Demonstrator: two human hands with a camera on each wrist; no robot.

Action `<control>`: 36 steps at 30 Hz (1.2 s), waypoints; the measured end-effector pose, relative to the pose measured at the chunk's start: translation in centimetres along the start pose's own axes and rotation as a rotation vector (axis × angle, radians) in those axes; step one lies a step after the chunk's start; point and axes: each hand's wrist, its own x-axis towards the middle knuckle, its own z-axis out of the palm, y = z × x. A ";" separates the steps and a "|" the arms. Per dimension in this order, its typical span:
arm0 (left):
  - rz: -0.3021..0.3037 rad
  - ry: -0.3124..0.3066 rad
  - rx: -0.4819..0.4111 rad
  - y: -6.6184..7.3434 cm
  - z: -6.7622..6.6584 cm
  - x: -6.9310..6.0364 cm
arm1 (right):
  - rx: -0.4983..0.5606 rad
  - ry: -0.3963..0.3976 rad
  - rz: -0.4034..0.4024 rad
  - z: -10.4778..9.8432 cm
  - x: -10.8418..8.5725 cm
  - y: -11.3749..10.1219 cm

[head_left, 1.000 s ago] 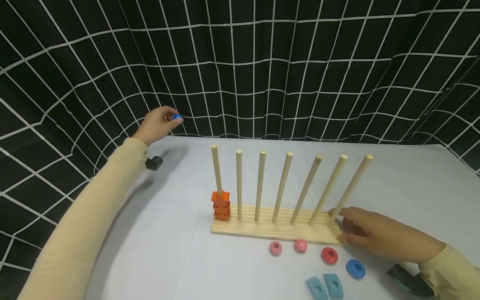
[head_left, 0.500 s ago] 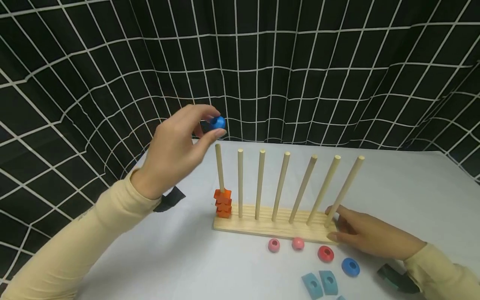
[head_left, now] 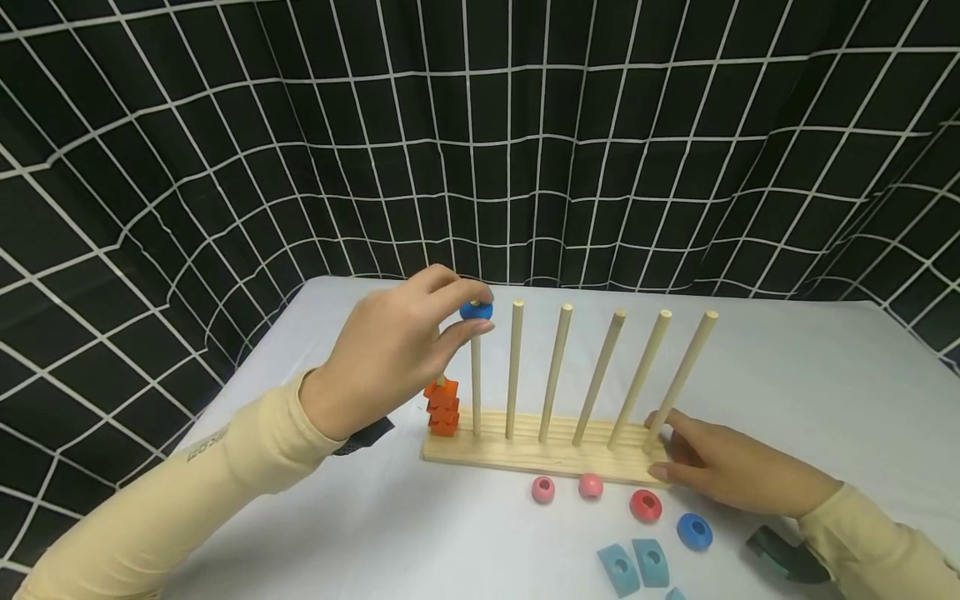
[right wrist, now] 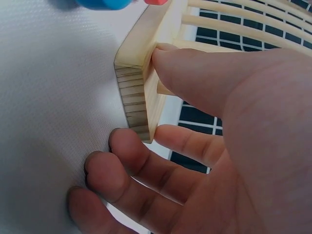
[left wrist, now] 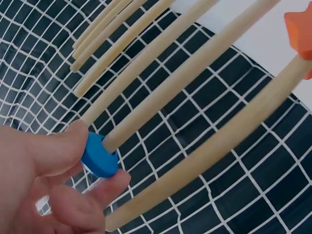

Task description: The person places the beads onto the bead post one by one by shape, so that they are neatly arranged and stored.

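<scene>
My left hand pinches a blue bead between thumb and fingers at the top of the second peg from the left. In the left wrist view, that peg's tip enters the hole of the blue bead. The wooden peg board stands on the table with several upright pegs. Orange star-shaped beads are stacked low on the leftmost peg, which the left hand partly hides. My right hand grips the board's right end, its thumb on the top face in the right wrist view.
In front of the board lie two pink beads, a red bead and another blue bead. Nearer me are light-blue curved blocks, one cut by the frame edge. A black gridded curtain hangs behind the white table.
My left hand has brought the blue bead from the far left, rightward and down onto the second peg's tip. The right hand has kept its grip on the board's end.
</scene>
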 end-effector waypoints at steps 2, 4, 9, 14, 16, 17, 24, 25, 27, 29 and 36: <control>0.039 0.000 0.026 -0.1 0.4 -0.4 | -0.001 0.003 -0.007 0.0 -0.1 0.0; 0.077 0.004 0.063 -0.1 0.9 -0.9 | -0.002 0.008 -0.023 0.1 -0.1 0.0; 0.119 -0.003 0.140 -0.1 2.5 -2.7 | -0.006 0.019 -0.045 0.1 0.0 0.0; 0.100 -0.056 0.165 -0.1 4.5 -4.7 | -0.006 0.014 -0.048 0.1 -0.1 0.1; 0.090 -0.078 0.175 -0.1 5.2 -5.4 | -0.002 0.012 -0.048 0.2 -0.1 0.1; 0.085 -0.087 0.177 -0.1 5.5 -5.7 | 0.000 0.010 -0.042 0.1 -0.1 0.1; 0.088 -0.118 0.199 -0.1 6.6 -7.2 | -0.004 0.015 -0.029 0.1 -0.2 0.0; 0.089 -0.119 0.201 -0.1 6.7 -7.3 | -0.004 0.016 -0.026 0.1 -0.2 0.1; 0.087 -0.112 0.207 0.0 7.0 -7.5 | -0.006 0.014 -0.016 0.1 -0.2 0.1; 0.081 -0.101 0.215 0.1 7.2 -7.6 | -0.008 0.016 -0.019 0.1 -0.1 0.2; 0.084 -0.091 0.280 0.5 8.2 -8.3 | -0.004 0.018 -0.031 0.1 0.0 0.3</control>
